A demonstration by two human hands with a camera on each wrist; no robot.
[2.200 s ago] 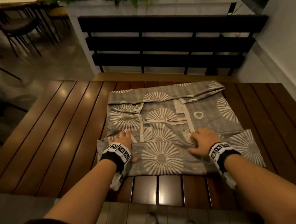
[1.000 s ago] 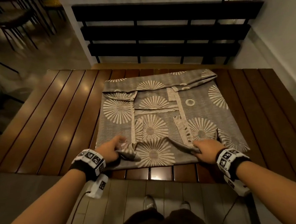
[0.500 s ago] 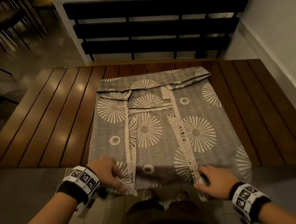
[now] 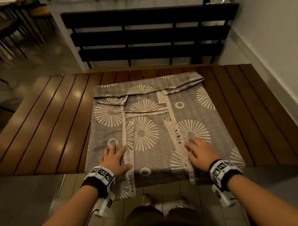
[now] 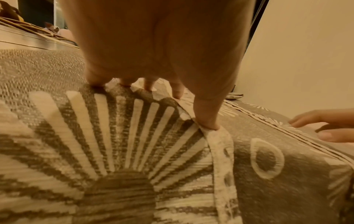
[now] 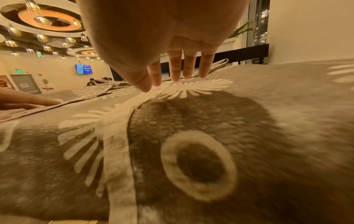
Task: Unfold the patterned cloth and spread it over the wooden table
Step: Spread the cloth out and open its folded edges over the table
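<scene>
Patterned cloth [image 4: 151, 130] lies partly unfolded on the wooden table [image 4: 45, 123], near edge hanging over the front, far end and side flaps folded in. Left hand [image 4: 112, 159] and right hand [image 4: 202, 151] rest flat on it, fingers extended, grasping nothing. Judged unfinished: much tabletop remains uncovered.

free: bare table [image 4: 39, 124] slats left, right | blocked: bench [image 4: 150, 37] behind

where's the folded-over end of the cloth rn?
Head view: the folded band of the patterned cloth lies at the far edge, toward the black bench, opposite both hands at the near table edge.
</scene>
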